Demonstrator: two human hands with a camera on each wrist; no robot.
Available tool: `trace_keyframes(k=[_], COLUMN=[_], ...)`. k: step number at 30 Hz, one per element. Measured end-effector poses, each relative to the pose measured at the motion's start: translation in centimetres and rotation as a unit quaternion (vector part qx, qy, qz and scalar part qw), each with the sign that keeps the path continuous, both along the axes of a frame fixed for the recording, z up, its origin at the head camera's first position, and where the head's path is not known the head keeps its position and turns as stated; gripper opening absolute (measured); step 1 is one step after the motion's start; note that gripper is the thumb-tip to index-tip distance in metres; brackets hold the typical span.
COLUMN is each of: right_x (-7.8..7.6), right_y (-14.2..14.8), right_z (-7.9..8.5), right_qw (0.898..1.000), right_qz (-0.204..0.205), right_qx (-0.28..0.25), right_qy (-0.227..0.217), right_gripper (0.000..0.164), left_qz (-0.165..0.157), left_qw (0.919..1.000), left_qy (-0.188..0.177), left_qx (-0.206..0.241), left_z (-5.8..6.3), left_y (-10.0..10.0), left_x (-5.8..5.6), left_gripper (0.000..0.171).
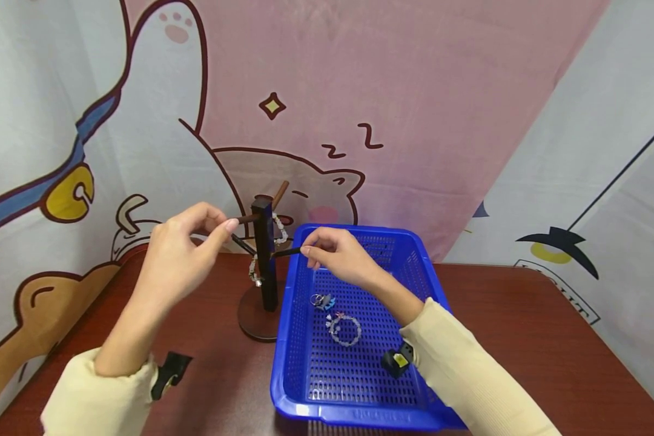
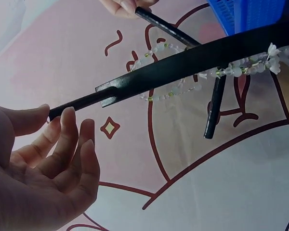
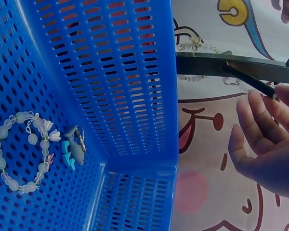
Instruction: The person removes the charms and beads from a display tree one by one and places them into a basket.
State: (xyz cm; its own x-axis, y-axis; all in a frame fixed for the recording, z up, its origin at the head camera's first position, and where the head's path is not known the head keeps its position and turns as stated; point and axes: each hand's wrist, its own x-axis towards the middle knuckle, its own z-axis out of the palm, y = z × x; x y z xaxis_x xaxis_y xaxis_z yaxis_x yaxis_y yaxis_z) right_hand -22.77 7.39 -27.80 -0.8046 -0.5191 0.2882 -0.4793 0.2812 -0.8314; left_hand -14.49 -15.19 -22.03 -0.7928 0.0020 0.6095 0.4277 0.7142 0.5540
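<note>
A dark wooden stand (image 1: 265,260) with several side pegs rises from a round base. My left hand (image 1: 182,254) pinches the tip of an upper peg (image 2: 82,102) between thumb and fingers. On the other side, my right hand (image 1: 340,254) pinches the end of a lower peg (image 3: 253,83). One beaded bracelet (image 1: 280,236) hangs from the stand behind the post, and another bracelet (image 1: 254,270) with a white flower charm hangs lower on the left. Both hands are above the table, the right one over the basket's far left part.
Right of the stand, a blue perforated basket (image 1: 279,369) stands on the reddish-brown table (image 1: 212,381). Inside it lie a pale beaded bracelet (image 1: 359,332) and a keyring with a grey and blue charm (image 1: 324,303). A cartoon-printed cloth (image 1: 425,121) hangs behind.
</note>
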Motion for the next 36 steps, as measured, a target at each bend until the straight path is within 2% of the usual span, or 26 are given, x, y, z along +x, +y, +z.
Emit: trace_keyframes(k=[6, 19, 28, 36], right_x=[0.4, 1.4, 2.7, 3.6], right_y=[-0.3, -1.1, -2.3, -3.2], right_z=[0.2, 0.6, 0.8, 0.6], right_qw=[1.000, 0.999, 0.998, 0.998], right_qz=[0.019, 0.046, 0.057, 0.065], right_qx=[-0.003, 0.004, 0.018, 0.012], right_qy=[0.003, 0.001, -0.001, -0.013], right_gripper=[0.008, 0.009, 0.012, 0.009], left_qz=[-0.001, 0.001, -0.012, -0.020], left_qw=[0.9999, 0.9967, 0.9949, 0.9912], left_qy=[-0.014, -0.074, -0.093, -0.126], left_qx=[-0.009, -0.033, -0.039, -0.035], left_z=[0.3, 0.8, 0.8, 0.9], left_y=[-0.7, -2.4, -3.7, -4.2], left_x=[-0.2, -0.8, -1.7, -2.8], left_gripper=[0.015, 0.021, 0.020, 0.025])
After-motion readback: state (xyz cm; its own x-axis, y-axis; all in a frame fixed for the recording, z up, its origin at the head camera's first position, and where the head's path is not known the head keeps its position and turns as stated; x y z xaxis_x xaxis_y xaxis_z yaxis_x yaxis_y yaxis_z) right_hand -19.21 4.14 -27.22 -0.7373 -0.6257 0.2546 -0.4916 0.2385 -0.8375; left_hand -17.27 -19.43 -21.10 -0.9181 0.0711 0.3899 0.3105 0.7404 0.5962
